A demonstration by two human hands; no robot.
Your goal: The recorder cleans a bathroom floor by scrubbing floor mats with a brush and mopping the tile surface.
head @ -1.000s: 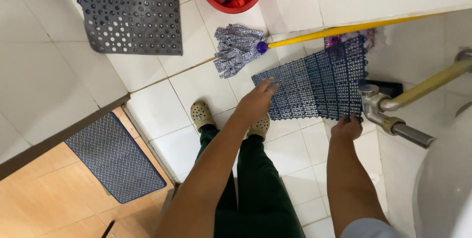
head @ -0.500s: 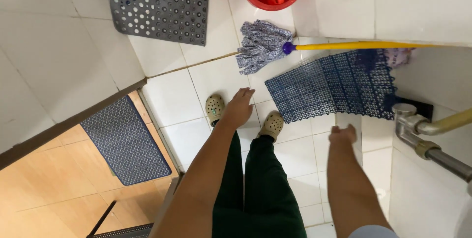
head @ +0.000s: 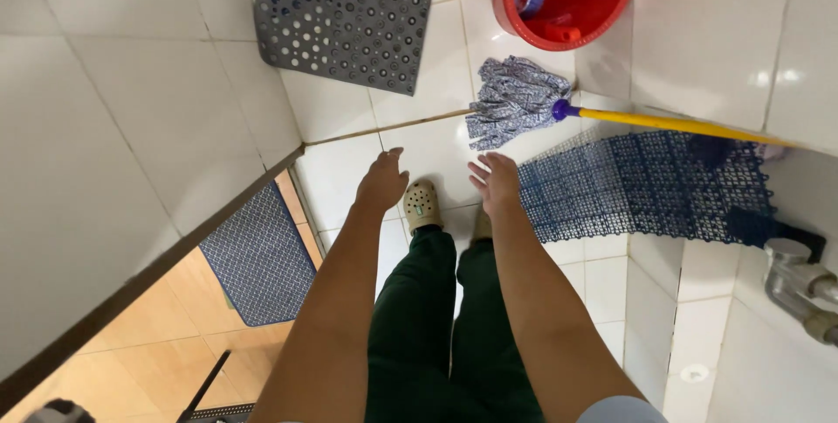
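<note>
Head view looks straight down at two bare hands that grip nothing: the left hand (head: 381,183) hangs with its fingers loosely curled downward over white floor tile, and the right hand (head: 494,183) is spread, palm open, fingers apart, above the near edge of the blue lattice mat (head: 646,187). That mat lies flat on the floor just to the right of the right hand, running off toward the wall, with a metal pipe fitting (head: 799,288) beyond its far corner. Between the hands, beige perforated clogs (head: 422,205) stand on the tile below green trouser legs. Just ahead of the right hand the mop head (head: 515,100), grey-blue strands, rests on the floor, and its yellow handle (head: 672,124) slants out across the top of the lattice mat. Judging from this, the likeliest trouble is a slip or trip: the glossy tile may be wet, the mop handle lies low across the path, and a foot could catch the loose mat edge or the stick. Reaching for the mat with the handle lying on it could also drag the mop along. Farther out, a grey mat with round holes (head: 349,13) lies on the floor, and the red bucket (head: 602,26) stands upright near the wall; inside it shows what looks like a blue-handled brush and a small red object, and whether water is in it I cannot tell. A dark blue doormat (head: 262,257) lies past the threshold on the wooden floor.
</note>
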